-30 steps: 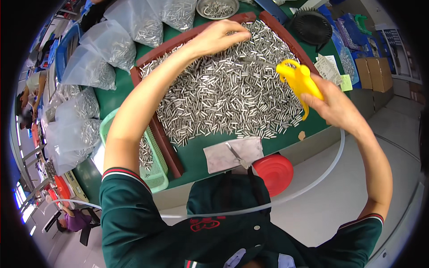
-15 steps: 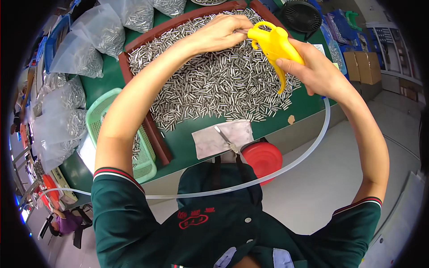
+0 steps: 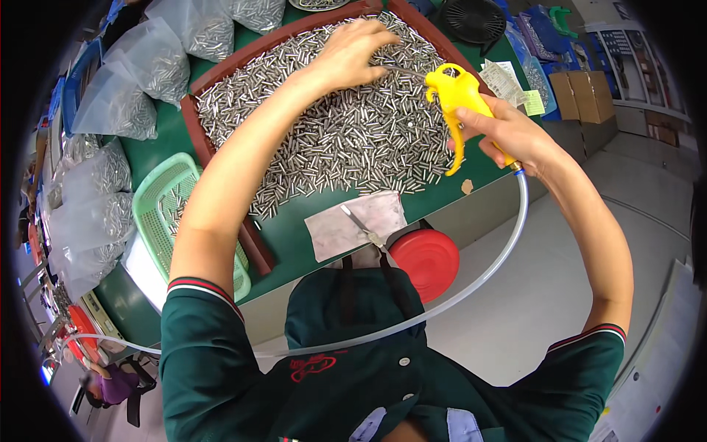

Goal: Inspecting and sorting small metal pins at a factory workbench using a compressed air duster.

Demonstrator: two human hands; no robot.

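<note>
My right hand (image 3: 508,132) is closed round a yellow air blow gun (image 3: 455,96), whose trigger lever hangs down below its body. From the gun a thin metal nozzle (image 3: 406,72) points left, its tip near the thumb of my left hand (image 3: 355,53). That left hand hovers over a thick layer of small metal pins (image 3: 346,140), fingers apart, and I see nothing held in it. Brown-red edging (image 3: 200,129) borders the pins on the green table. A clear hose (image 3: 508,258) runs from the gun's handle across my front to the left.
Left of the pins stands a green plastic basket (image 3: 151,199) with some pins inside. Clear bags of metal parts (image 3: 155,62) line the far left. Tweezers (image 3: 361,223) lie on a cloth (image 3: 324,236) at the near edge, by a red round stool (image 3: 427,261). A black fan (image 3: 471,20) stands far right.
My left hand has come away from the nozzle and its fingers have spread. The blow gun has shifted slightly right and down with my right hand, uncovering its nozzle.
</note>
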